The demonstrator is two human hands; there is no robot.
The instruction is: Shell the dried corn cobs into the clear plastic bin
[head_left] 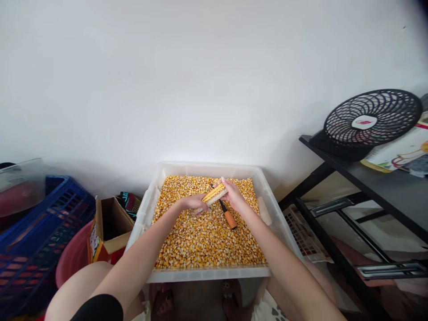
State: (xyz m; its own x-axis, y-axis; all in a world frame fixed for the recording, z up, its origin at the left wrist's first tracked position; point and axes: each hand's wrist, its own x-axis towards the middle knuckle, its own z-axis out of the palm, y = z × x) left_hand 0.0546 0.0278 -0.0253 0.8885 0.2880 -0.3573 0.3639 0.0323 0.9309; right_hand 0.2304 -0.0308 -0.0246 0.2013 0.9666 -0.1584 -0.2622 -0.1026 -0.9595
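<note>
I've got a corn cob (214, 195) between both hands, out over the middle of the clear plastic bin (276, 214) full of loose yellow kernels (203, 236). My left hand (194, 204) is closed around the lower, stripped end of the cob, fingers wrapped under it. My right hand (233, 194) grips the upper end, where rows of kernels are on the cob, thumb pressed against them. The cob slants up from left to right, just above the kernel heap. Right below my right hand lies a tool with an orange handle (229, 218), resting on the kernels; its dark front end runs up under the cob and I can't make out its tip. My left fingertips are hidden behind the cob. To my right, a black fan (371, 118) sits on a dark table (384, 178); to my left, a cardboard box (110, 223) and a blue crate (40, 232), cut off by the edge.
</note>
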